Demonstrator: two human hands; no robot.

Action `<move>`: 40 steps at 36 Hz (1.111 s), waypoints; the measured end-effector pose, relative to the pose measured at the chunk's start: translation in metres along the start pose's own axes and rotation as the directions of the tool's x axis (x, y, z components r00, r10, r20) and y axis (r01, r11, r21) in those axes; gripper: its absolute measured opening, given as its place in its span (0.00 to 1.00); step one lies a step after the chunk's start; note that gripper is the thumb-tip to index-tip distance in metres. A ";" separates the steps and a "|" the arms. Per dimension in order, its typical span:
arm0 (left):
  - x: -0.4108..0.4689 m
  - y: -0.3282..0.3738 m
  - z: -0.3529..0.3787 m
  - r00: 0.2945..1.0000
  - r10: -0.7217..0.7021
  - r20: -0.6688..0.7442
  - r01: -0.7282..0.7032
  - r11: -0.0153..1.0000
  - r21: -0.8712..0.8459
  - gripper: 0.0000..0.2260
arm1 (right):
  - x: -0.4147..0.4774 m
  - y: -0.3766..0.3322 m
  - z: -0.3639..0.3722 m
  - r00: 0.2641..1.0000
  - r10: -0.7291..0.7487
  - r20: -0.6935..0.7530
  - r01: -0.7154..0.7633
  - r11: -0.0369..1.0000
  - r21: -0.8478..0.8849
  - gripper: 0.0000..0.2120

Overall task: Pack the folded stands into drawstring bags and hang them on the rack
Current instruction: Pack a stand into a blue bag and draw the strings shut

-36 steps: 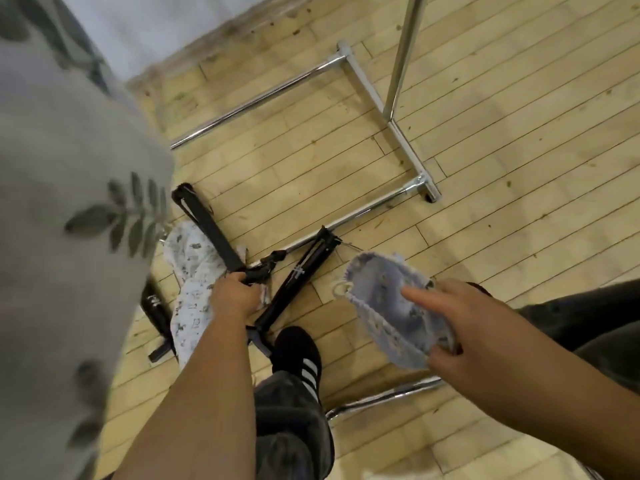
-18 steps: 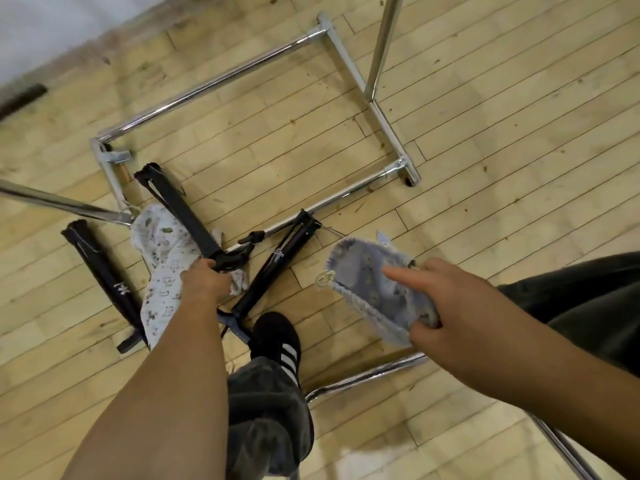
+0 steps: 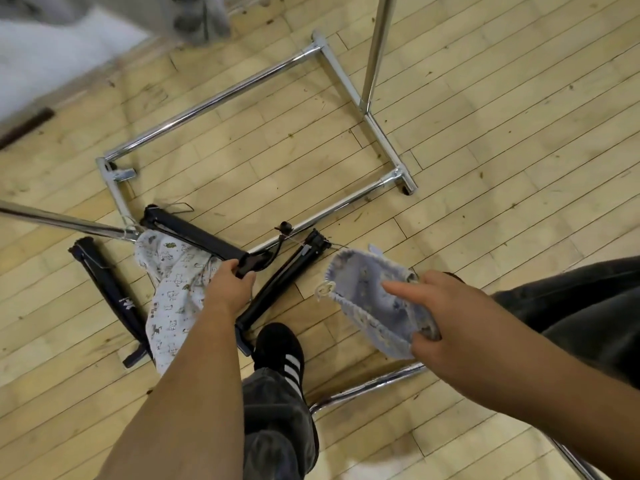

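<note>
Three folded black stands lie on the wooden floor. My left hand (image 3: 230,287) grips the near end of one black stand (image 3: 194,233), which lies across a white printed drawstring bag (image 3: 169,292). A second stand (image 3: 287,275) lies to its right by my shoe. A third stand (image 3: 107,285) rests at the left. My right hand (image 3: 436,313) holds a pale blue drawstring bag (image 3: 374,303) by its edge, index finger stretched over the cloth, mouth toward the stands.
The chrome rack base (image 3: 221,98) frames the floor ahead, with an upright pole (image 3: 375,53) at the right. Another chrome bar (image 3: 367,386) runs by my black striped shoe (image 3: 280,351). Grey cloth (image 3: 194,15) hangs at the top.
The view has swung so the hanging grey cloth left the left side and the third stand shows. Both hands keep their grips; the left has slid slightly along the stand.
</note>
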State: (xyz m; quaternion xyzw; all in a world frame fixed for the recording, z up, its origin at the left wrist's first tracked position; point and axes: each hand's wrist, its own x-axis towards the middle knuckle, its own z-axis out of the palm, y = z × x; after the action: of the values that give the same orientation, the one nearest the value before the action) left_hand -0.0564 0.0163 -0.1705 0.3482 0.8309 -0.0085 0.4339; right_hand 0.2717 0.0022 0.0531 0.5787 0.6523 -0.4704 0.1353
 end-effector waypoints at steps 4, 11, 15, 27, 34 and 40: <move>0.002 0.008 0.012 0.995 -0.101 0.016 0.103 0.974 -0.200 0.25 | 0.001 0.000 -0.001 1.000 0.007 0.016 -0.007 1.000 -0.014 0.31; 0.011 0.011 0.020 0.988 -0.142 -0.066 0.121 0.958 -0.259 0.18 | 0.002 -0.004 -0.002 0.999 0.010 0.041 -0.009 1.000 -0.022 0.30; 0.005 0.017 0.009 0.977 -0.200 -0.075 0.165 0.930 -0.329 0.15 | 0.000 -0.006 -0.003 0.999 -0.017 0.038 0.017 1.000 -0.015 0.28; -0.091 0.028 -0.042 0.993 -0.103 -0.052 0.075 0.920 -0.385 0.10 | -0.016 -0.013 -0.012 0.992 -0.116 0.057 0.117 0.993 -0.017 0.19; -0.180 0.049 -0.080 0.991 0.102 -0.082 -0.122 0.952 -0.282 0.12 | -0.056 -0.017 -0.024 0.975 -0.223 0.010 0.223 0.975 -0.015 0.20; -0.261 0.061 -0.097 0.949 0.296 -0.105 -0.312 0.930 -0.194 0.12 | -0.092 -0.013 -0.036 0.954 -0.301 -0.013 0.301 0.954 -0.011 0.23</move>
State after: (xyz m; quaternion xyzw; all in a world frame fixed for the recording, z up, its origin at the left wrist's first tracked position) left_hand 0.0092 -0.0562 0.0970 0.4253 0.7787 0.1587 0.4331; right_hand 0.3004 -0.0262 0.1443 0.4756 0.7358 -0.4784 0.0598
